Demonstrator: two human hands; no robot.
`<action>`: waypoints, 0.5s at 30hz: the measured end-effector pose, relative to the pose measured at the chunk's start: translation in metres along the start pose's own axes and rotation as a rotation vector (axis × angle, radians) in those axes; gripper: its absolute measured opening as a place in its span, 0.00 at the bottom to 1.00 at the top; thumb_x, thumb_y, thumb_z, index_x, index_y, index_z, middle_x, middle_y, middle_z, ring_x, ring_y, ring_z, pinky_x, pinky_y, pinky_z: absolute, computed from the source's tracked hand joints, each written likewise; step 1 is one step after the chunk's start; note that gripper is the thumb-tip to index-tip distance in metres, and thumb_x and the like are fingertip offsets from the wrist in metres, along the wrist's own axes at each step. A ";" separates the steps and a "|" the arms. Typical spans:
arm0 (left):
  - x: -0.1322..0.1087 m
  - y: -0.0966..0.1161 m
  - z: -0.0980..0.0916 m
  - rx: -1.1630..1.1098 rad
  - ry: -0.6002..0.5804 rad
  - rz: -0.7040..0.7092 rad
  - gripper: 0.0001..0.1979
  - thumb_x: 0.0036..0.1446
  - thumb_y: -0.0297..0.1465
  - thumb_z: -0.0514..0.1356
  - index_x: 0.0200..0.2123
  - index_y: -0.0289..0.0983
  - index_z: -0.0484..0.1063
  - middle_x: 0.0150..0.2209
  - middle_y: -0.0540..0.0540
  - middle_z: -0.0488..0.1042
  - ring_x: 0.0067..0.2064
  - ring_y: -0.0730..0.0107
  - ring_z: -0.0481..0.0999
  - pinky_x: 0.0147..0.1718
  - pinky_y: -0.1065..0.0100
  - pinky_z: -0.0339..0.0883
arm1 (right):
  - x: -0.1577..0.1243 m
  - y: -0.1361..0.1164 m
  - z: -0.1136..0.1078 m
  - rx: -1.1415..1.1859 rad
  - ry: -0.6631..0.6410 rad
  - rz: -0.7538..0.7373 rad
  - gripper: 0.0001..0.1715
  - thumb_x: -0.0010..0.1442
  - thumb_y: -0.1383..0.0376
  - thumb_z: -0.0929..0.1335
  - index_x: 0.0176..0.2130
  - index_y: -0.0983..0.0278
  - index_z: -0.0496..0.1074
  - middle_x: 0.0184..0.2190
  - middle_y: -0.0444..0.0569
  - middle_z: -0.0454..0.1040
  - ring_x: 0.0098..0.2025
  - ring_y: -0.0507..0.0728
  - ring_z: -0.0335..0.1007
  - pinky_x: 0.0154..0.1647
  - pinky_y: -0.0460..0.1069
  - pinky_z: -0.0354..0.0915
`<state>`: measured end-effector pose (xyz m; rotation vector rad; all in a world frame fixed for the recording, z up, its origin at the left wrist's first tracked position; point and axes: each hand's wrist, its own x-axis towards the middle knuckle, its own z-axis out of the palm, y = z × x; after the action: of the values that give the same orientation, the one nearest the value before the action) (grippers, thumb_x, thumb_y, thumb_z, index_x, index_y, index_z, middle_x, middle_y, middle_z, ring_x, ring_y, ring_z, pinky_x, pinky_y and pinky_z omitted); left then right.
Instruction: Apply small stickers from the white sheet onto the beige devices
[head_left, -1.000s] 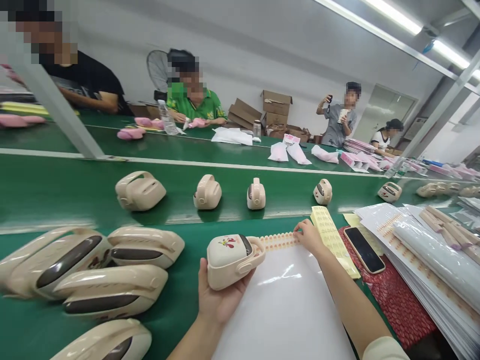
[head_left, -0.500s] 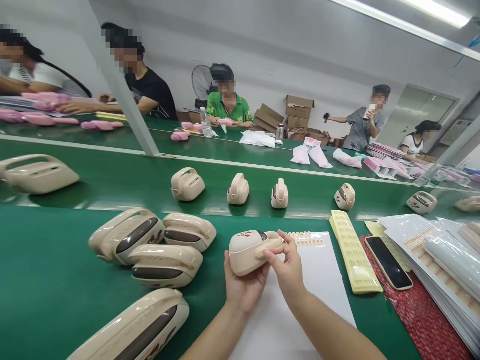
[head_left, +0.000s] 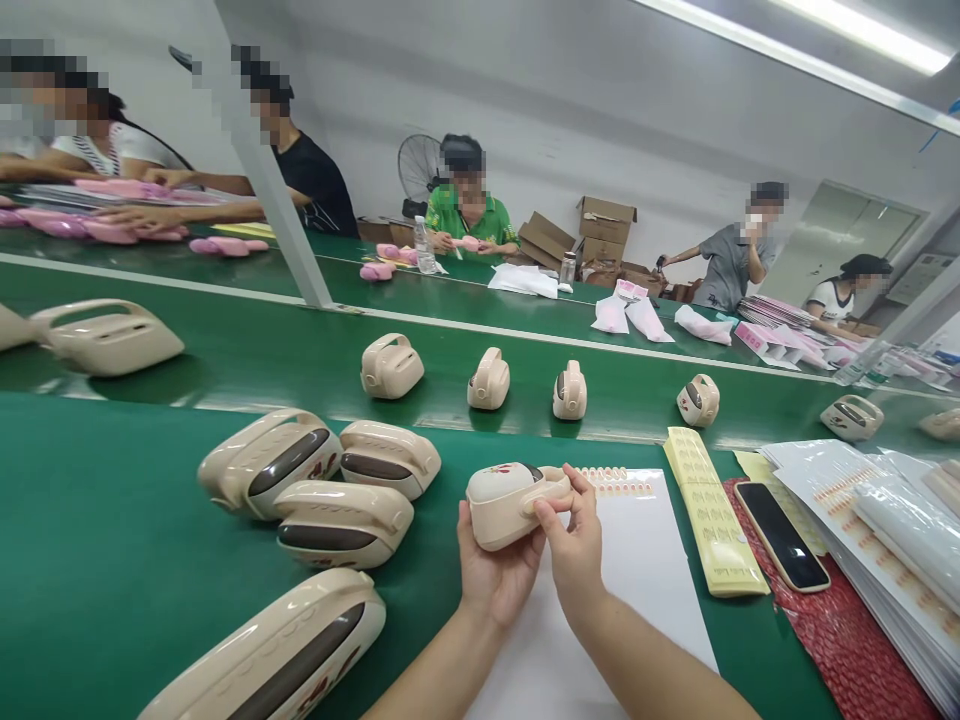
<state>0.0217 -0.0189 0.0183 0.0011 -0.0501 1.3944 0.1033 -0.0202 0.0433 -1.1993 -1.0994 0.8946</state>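
You hold the cream device [head_left: 504, 503] just above the green surface [head_left: 112, 520], a little toward its near edge and about in the middle of its width, over the left edge of a white sheet [head_left: 645, 570]. Your left hand [head_left: 495, 570] cups it from below, the fingers curled around its body, with the flower print on its top side facing up. Your right hand [head_left: 576, 545] is closed on the handle [head_left: 547, 488] at the right end of the device, thumb and fingertips pinching it. At the far edge of the white sheet lies a short strip of small stickers [head_left: 615, 482], close to your right fingers but not touching them. To the right of the sheet a long yellow sticker strip [head_left: 709, 520] lies lengthwise, and just beside it a dark phone [head_left: 781, 535] rests on a red mat [head_left: 847, 650] near the right edge. To the left of your hands three more cream units [head_left: 345, 522] lie close together, and a fourth one [head_left: 277, 655] lies near the near edge. Behind the surface, on the green conveyor belt [head_left: 225, 350], other cream units [head_left: 489, 379] stand in a row, well apart from each other. Other people sit at the far side of the belt.
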 end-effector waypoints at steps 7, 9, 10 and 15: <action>-0.002 -0.002 0.005 0.004 0.030 0.024 0.23 0.56 0.38 0.52 0.53 0.35 0.64 0.47 0.34 0.74 0.44 0.57 0.76 0.40 0.64 0.71 | -0.003 0.003 0.003 -0.017 0.049 -0.048 0.10 0.50 0.58 0.68 0.23 0.62 0.68 0.49 0.53 0.64 0.58 0.60 0.53 0.58 0.57 0.50; -0.002 -0.003 0.006 0.001 0.062 0.033 0.24 0.55 0.38 0.53 0.54 0.35 0.62 0.46 0.34 0.74 0.44 0.57 0.76 0.40 0.64 0.71 | -0.003 0.003 0.003 -0.038 0.056 -0.066 0.10 0.50 0.58 0.68 0.24 0.62 0.68 0.49 0.54 0.64 0.57 0.60 0.54 0.57 0.57 0.51; -0.002 -0.003 0.007 -0.001 0.079 0.039 0.25 0.55 0.38 0.53 0.55 0.35 0.62 0.46 0.34 0.74 0.44 0.57 0.76 0.40 0.64 0.71 | -0.004 0.003 0.004 -0.051 0.060 -0.074 0.10 0.50 0.58 0.67 0.24 0.62 0.68 0.49 0.54 0.64 0.57 0.60 0.55 0.57 0.57 0.51; -0.002 -0.003 0.007 -0.014 0.100 0.036 0.26 0.54 0.39 0.54 0.55 0.34 0.62 0.45 0.34 0.74 0.44 0.56 0.76 0.40 0.64 0.71 | -0.002 0.003 0.005 -0.122 0.064 -0.123 0.10 0.52 0.59 0.67 0.24 0.62 0.66 0.48 0.54 0.64 0.56 0.61 0.56 0.56 0.58 0.52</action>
<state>0.0240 -0.0215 0.0253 -0.0817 0.0230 1.4284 0.0975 -0.0205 0.0396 -1.2372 -1.1757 0.6988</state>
